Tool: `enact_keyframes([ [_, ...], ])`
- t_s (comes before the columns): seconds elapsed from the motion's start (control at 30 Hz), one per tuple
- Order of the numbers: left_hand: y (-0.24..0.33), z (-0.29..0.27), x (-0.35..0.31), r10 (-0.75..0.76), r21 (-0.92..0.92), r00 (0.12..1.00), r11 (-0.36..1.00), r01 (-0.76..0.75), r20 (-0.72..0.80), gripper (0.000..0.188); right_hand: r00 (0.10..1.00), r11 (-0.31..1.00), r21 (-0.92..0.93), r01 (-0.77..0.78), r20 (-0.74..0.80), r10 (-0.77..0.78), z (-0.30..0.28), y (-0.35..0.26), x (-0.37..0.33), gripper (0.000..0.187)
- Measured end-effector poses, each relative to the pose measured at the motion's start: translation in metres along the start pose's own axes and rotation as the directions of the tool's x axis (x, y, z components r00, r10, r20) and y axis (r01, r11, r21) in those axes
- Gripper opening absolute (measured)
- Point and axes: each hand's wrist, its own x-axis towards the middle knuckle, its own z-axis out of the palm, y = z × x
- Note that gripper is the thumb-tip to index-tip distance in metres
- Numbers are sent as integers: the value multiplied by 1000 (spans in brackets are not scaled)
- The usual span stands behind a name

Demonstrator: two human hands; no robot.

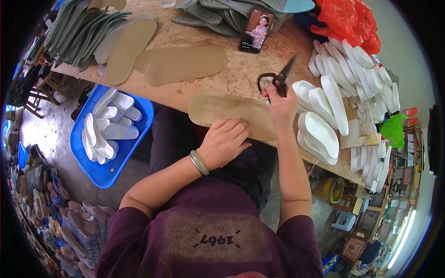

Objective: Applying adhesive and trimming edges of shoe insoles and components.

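A tan insole piece (222, 103) lies along the near edge of the wooden table. My left hand (225, 141) is closed at its near side, the bent fingers pressing on its top and the thumb by its edge; whether the thumb reaches underneath is hidden. Raised over its right end, my right hand (282, 104) is closed on black-handled scissors (281, 82), the blades pointing up and away to the right. Farther back lie more tan insole pieces (185, 64), partly overlapping.
White shoe soles (327, 102) are stacked along the table's right side, below a red plastic bag (350, 23). Grey-green sole pieces (81, 34) pile up at the back left. A phone (257, 30) leans at the back. A blue basin (149, 109) with white soles stands left.
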Motion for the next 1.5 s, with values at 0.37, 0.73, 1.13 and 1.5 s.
enact_keyframes([
  [0.37,0,0,0,-13,12,1000,1000,13,-1,42,999,997,-80,8,-40,-12,12,8,-6,26],
  [0.73,-8,-18,-11,-52,-3,999,999,52,-1,45,624,914,-72,398,752,-212,8,-31,-11,29],
  [1.13,-21,-3,-15,29,21,994,999,-27,-105,31,924,987,-128,97,379,-42,30,2,-26,26],
  [1.5,-27,1,-15,25,48,996,999,-21,-91,31,727,943,-93,320,662,-182,18,-18,-15,27],
])
